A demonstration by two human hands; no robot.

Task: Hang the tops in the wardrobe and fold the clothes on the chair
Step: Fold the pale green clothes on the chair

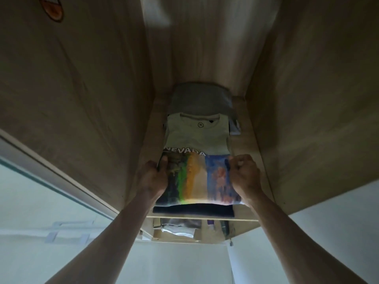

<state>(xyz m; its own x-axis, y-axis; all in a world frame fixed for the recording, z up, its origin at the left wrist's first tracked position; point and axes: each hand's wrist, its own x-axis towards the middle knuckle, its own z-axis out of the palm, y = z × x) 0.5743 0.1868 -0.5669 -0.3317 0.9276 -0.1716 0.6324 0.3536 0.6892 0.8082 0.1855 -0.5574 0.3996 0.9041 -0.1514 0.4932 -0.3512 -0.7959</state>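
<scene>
- Inside the wooden wardrobe [88, 95], seen from the head camera, a folded T-shirt [196, 152] lies on a shelf [244, 212] between the two side panels.
- Its pale upper part carries the word NEVADA, and a band of green, orange and blue print runs across its near half.
- On the left edge of the print, the left hand [154, 177] clasps the shirt, thumb on top and fingers tucked under the side.
- On the right edge, the right hand [245, 173] is curled closed on the cloth, knuckles up.
- Beneath the shirt, a dark folded garment [193, 210] shows at the near edge of the shelf.
- Farther back, a grey folded garment [200, 100] sits just behind the shirt's collar, touching it.
- Below the shelf, more clothes [180, 227] show in a lower compartment, too dim to tell apart.
- Top left, an orange round sticker [53, 9] sits on the left panel.
</scene>
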